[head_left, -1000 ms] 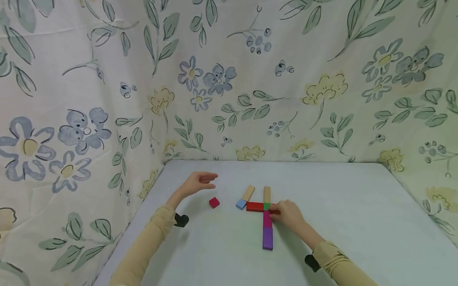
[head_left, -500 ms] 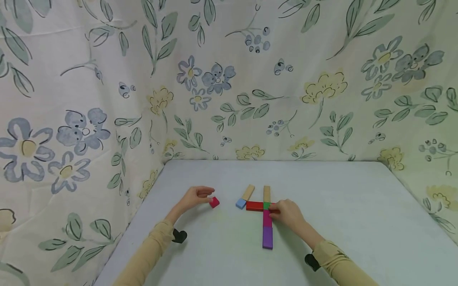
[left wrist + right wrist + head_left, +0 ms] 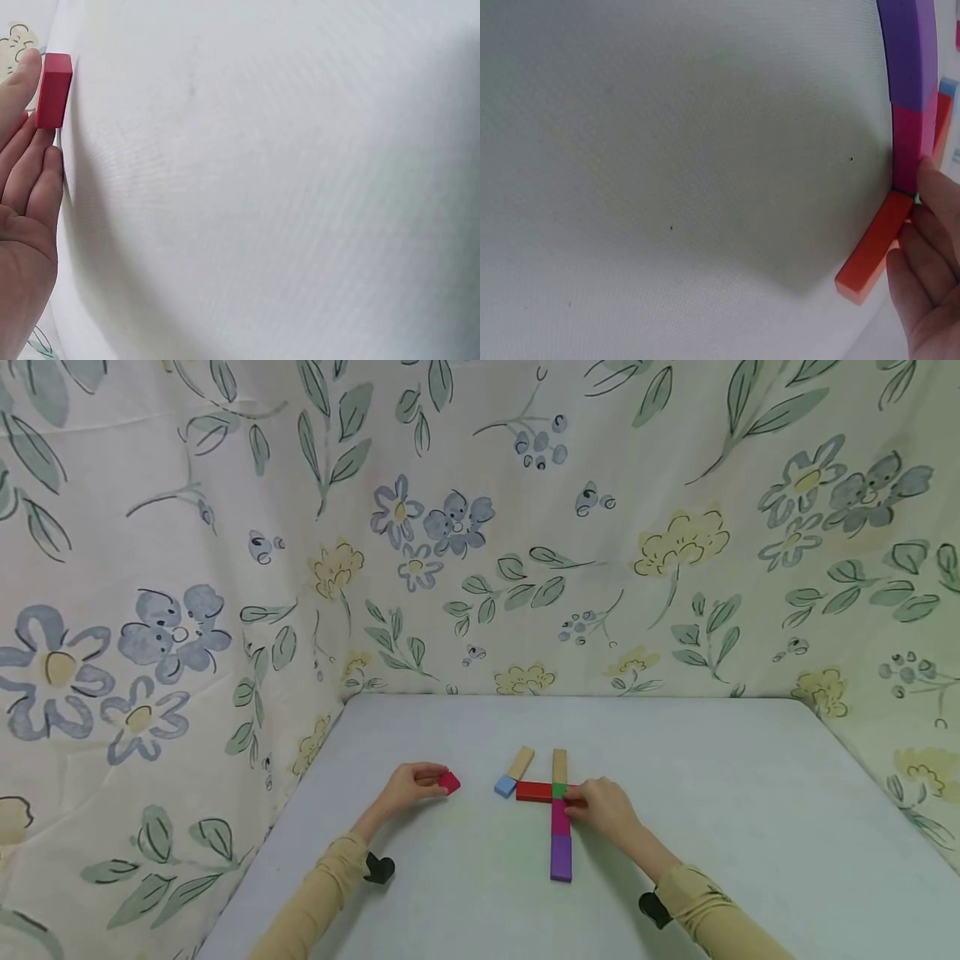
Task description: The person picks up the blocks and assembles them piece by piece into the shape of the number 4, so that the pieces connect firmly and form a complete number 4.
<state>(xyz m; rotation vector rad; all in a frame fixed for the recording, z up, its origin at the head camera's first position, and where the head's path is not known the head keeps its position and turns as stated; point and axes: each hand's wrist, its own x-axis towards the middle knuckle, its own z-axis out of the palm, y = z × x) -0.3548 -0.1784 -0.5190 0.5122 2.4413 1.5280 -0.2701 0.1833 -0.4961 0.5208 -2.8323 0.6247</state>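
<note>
My left hand pinches a small red block between thumb and fingers, left of the other blocks. In the left wrist view the red block juts past the fingertips. My right hand grips at the joint of a cross-like row of wooden blocks. The right wrist view shows its thumb on the magenta block and its fingers along the far side of an orange-red block. A green piece sits at the joint, with a purple block at the near end.
A red block runs left from the joint, and a plain wooden block extends away from it. A blue block touches a slanted wooden block. All lie on a white table, with a floral cloth behind.
My left hand has come down from above the red block and now pinches it. My right hand stays at the joint of the blocks.
</note>
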